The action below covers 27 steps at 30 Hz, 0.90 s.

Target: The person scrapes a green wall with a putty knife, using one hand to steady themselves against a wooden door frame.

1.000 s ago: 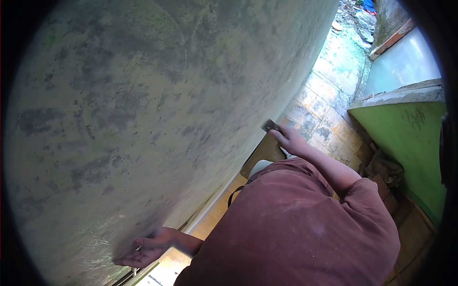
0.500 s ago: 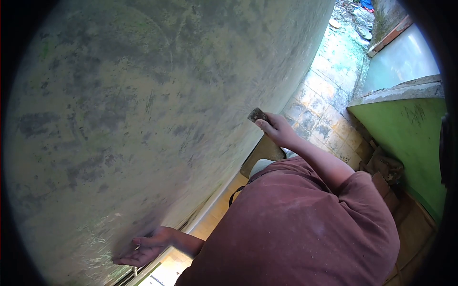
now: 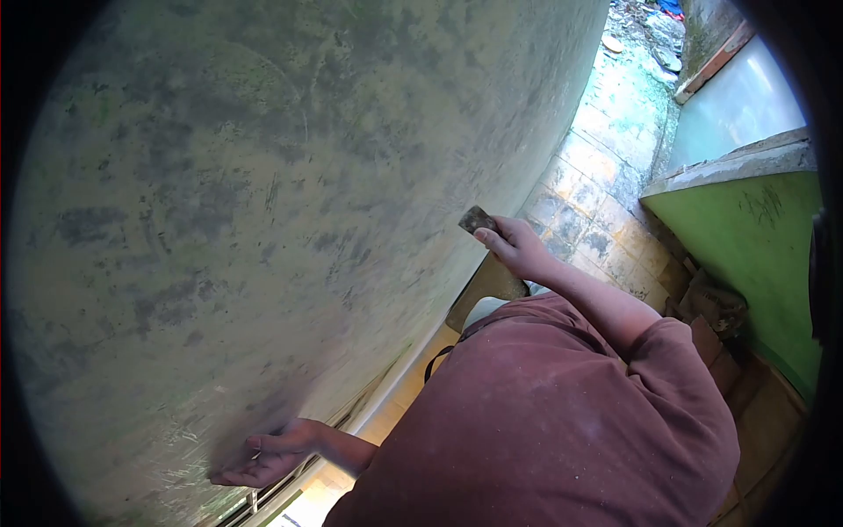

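A worn wall with dark blotches and scratches (image 3: 237, 220) fills the left and middle of the view. My right hand (image 3: 516, 246) is closed around a small, flat, dark-stained piece (image 3: 477, 221), whose free end points toward the wall. At the lower left, my left hand (image 3: 268, 452) is beside the wall with its fingers extended and apart, holding nothing. Whether it touches the surface cannot be made out.
A stained tiled floor (image 3: 593, 206) runs along the wall's right side. At the right are a low green wall (image 3: 746, 237), a pale panel (image 3: 742, 105) and a crumpled brown sack (image 3: 713, 303). Rubble (image 3: 654, 39) lies at the top right.
The view has shifted slightly. My right hand and the piece in it appear a little lower and further right; my left hand has hardly moved.
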### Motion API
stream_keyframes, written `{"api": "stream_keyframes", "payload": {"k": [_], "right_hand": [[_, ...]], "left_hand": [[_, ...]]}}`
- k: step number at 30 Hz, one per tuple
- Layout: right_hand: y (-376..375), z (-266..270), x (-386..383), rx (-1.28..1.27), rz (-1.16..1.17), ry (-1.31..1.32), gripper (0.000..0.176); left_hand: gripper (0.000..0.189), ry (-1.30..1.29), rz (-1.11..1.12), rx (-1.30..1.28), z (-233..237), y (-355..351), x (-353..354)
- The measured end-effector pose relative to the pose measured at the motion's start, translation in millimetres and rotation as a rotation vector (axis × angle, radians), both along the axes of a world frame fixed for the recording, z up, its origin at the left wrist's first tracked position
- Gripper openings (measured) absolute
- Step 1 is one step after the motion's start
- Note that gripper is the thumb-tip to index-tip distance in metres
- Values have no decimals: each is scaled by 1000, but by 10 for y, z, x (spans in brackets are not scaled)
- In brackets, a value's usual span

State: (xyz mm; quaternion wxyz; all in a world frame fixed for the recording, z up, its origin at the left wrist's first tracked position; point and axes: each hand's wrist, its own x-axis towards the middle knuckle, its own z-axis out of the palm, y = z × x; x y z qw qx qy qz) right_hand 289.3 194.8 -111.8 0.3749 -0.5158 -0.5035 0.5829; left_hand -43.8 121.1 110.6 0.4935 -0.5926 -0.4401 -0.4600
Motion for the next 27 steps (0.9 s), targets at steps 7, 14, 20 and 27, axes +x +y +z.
{"api": "stream_keyframes", "payload": {"k": [7, 14, 20, 27], "right_hand": [[7, -260, -49, 17, -35, -76, 43], [-116, -199, 29, 33, -46, -55, 45], [101, -94, -107, 73, -51, -34, 45], [-125, -224, 12, 24, -48, -15, 43]], "left_hand": [[49, -14, -26, -2, -6, 4, -6], [47, 29, 10, 8, 13, 0, -36], [46, 9, 2, -5, 2, -16, -6], [45, -8, 14, 2, 12, -12, -27]]}}
